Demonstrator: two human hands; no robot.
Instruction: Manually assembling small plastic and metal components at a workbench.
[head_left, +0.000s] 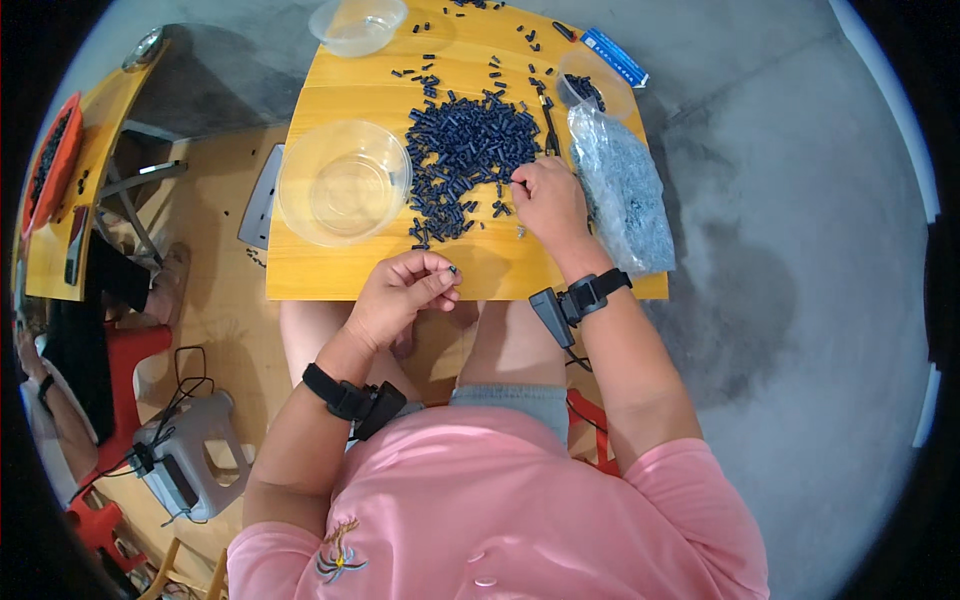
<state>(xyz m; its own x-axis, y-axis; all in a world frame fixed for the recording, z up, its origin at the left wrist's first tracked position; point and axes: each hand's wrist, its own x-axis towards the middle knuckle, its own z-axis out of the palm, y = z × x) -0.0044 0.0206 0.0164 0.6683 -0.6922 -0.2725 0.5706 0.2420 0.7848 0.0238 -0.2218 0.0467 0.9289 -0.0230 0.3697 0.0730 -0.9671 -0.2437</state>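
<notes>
My left hand is just above the table's near edge, thumb and forefinger pinched on a small dark piece. My right hand is at the right side of a heap of small black cylindrical pieces, its fingertips pressed together low over the wood. What those fingertips hold, if anything, is too small to make out. To the left of the heap stands a round clear plastic bowl. Beyond my right hand lies a thin black tool, partly among loose pieces.
A clear plastic bag lies along the right edge of the yellow table. Behind it are a small clear tub with black pieces and a blue box. Another clear bowl stands far left. A person sits at a second table, left.
</notes>
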